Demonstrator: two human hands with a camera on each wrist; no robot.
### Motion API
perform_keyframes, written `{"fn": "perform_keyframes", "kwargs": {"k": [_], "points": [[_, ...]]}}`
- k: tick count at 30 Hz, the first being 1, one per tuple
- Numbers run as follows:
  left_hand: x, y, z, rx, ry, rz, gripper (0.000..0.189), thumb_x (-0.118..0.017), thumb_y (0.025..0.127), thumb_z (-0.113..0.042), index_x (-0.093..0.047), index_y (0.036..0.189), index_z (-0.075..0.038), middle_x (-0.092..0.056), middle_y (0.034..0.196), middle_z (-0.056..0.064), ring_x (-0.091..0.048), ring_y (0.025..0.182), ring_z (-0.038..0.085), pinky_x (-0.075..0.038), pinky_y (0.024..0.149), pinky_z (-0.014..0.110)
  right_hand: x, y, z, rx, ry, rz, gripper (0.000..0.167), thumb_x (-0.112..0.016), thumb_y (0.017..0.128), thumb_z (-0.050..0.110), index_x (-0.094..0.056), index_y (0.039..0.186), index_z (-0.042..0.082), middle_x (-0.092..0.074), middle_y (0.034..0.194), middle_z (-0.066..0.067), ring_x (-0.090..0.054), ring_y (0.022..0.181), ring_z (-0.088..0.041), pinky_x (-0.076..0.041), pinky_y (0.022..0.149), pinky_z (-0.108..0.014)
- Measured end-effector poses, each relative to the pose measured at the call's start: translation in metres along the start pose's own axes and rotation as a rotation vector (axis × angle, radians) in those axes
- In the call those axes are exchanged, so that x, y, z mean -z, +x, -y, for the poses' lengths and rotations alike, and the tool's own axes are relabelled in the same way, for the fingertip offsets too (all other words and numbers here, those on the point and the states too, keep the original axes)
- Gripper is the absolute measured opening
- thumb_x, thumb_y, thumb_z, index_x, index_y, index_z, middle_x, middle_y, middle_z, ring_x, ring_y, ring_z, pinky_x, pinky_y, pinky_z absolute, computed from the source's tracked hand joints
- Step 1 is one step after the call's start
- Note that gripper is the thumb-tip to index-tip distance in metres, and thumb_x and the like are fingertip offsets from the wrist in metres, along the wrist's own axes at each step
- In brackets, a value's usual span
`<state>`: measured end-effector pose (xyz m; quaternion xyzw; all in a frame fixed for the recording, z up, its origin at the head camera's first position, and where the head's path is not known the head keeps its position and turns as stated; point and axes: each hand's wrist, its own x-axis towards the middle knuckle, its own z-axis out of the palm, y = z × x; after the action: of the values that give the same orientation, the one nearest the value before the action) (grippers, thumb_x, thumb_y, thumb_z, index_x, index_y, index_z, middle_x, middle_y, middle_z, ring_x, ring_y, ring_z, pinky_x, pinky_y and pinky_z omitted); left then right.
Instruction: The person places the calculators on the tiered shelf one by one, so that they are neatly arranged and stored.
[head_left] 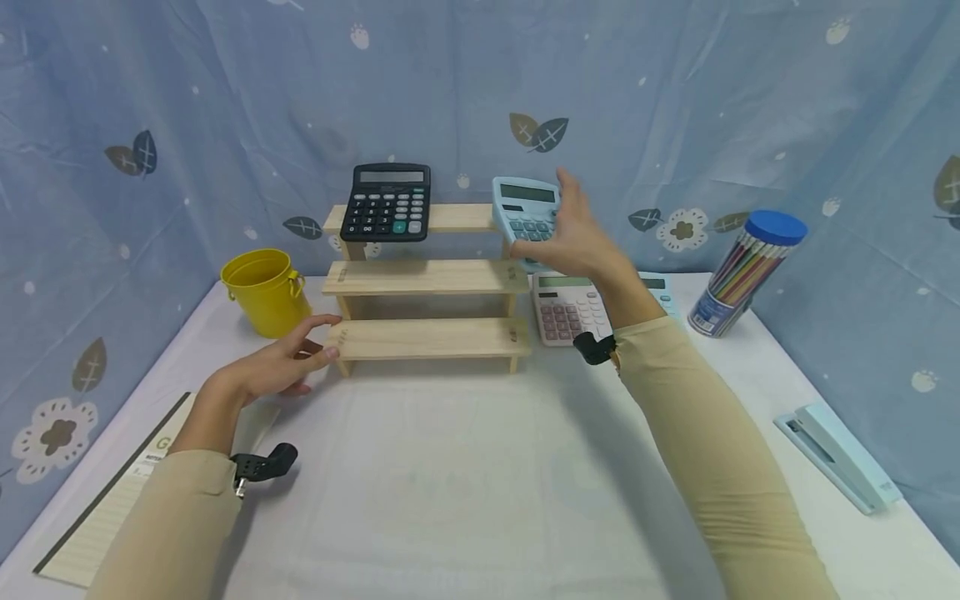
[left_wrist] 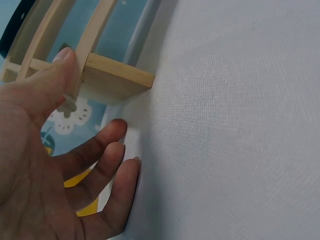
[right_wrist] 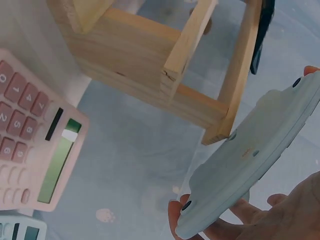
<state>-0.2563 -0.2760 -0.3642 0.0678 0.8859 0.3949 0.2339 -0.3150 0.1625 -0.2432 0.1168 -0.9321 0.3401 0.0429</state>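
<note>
Grip: pinched blue calculator point(head_left: 527, 210) by edges with right hand point(head_left: 576, 237); judged light, rigid, best edge-held; touched rack point(head_left: 429, 279) with spread left hand point(head_left: 272, 365).

from the shelf point(head_left: 423, 277): bucket point(head_left: 262, 296) at nine o'clock, pencil tub point(head_left: 742, 275) at three, stapler point(head_left: 840, 460) at four, notepad point(head_left: 112, 500) at eight.

Pale wooden tiered stand point(left_wrist: 117, 74) is touched by bare left hand point(left_wrist: 45, 155); white textured cloth point(left_wrist: 235, 120) is seen alongside.
</note>
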Motion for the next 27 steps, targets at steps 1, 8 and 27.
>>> {"fn": "perform_keyframes", "kwargs": {"k": [1, 8, 27], "points": [[0.000, 0.000, 0.000, 0.000, -0.002, -0.001, 0.084, -0.058, 0.096, -0.066, -0.008, 0.160, -0.046, -0.027, 0.157, 0.028, -0.039, 0.138, 0.045, -0.057, 0.092, 0.040, -0.001, 0.001, 0.001, -0.002, 0.006, -0.004, 0.130, -0.082, 0.079, 0.043, 0.015, 0.163, 0.023, 0.003, 0.172, -0.013, -0.017, 0.155, -0.038, -0.022, 0.123, -0.058], [0.001, 0.000, 0.001, -0.001, -0.008, -0.002, 0.084, -0.058, 0.095, -0.067, -0.009, 0.160, -0.046, -0.028, 0.157, 0.028, -0.040, 0.137, 0.045, -0.057, 0.090, 0.039, -0.007, 0.011, 0.009, -0.020, 0.017, -0.027, 0.129, -0.083, 0.077, 0.044, 0.011, 0.164, 0.023, 0.000, 0.172, -0.011, -0.024, 0.153, -0.036, -0.026, 0.121, -0.056], [0.000, -0.002, 0.000, -0.003, -0.024, 0.001, 0.084, -0.060, 0.095, -0.066, -0.011, 0.160, -0.046, -0.030, 0.156, 0.027, -0.043, 0.135, 0.042, -0.057, 0.089, 0.038, -0.030, 0.030, 0.033, -0.119, -0.127, -0.073, 0.124, -0.080, 0.076, 0.054, 0.001, 0.165, 0.024, -0.022, 0.166, -0.014, -0.028, 0.147, -0.045, -0.034, 0.115, -0.062]]}}
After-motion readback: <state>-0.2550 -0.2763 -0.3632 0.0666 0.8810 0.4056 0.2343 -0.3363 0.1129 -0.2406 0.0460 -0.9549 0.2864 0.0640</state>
